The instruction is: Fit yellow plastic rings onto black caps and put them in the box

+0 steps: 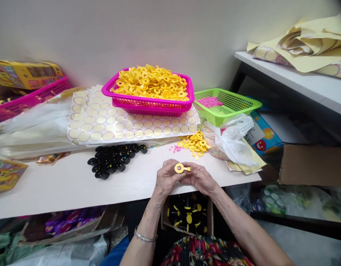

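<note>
The yellow ring-shaped piece (183, 168), a small pink bead (179, 168) showing in its centre, is up off the worktop (62, 192), in front of the magenta basket (151, 105) and a little to its right. The fingers of the left hand (166, 177) grip it at the ring; those of the right hand (199, 179) pinch the narrow tail. This two-sided hold looks sound: the ring is best kept facing up and steady, with pressure on the rim rather than the stem, which seems thin enough to bend. The bead should sit centred before the grip loosens, since a tilt might spill it.

In front of the basket, toward its right end, loose yellow pieces (197, 143) lie beside scattered pink beads (175, 149); black cups (111, 160) cluster before its left end.
</note>
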Demonstrator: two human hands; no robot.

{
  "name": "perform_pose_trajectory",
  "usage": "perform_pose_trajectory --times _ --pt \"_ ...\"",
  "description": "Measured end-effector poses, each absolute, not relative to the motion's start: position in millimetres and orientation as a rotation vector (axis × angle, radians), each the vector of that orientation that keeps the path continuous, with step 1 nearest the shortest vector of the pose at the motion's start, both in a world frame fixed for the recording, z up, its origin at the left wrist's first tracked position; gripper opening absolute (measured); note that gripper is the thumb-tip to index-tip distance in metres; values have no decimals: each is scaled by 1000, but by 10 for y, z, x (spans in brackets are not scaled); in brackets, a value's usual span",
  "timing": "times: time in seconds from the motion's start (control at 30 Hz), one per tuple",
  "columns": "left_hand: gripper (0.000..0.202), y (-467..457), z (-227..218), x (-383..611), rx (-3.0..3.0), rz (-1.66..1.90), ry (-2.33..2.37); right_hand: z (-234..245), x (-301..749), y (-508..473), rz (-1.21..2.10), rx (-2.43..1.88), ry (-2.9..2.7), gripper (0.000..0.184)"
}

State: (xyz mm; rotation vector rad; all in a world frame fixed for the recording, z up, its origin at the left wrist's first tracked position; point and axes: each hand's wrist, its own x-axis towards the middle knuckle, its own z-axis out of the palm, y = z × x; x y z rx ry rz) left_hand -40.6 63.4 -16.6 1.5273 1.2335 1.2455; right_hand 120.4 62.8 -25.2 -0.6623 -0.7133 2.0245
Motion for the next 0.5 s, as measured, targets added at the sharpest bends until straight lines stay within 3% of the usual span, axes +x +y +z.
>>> perform_pose_trajectory --times 0.27,0.5 --pt "15 536 -57 -302 2227 1139 1068 -62 1292 628 1916 -797 -1088 48" --pt "20 453 -120 -188 2306 1178 1044 -48 1342 553 1853 -895 -1151 48"
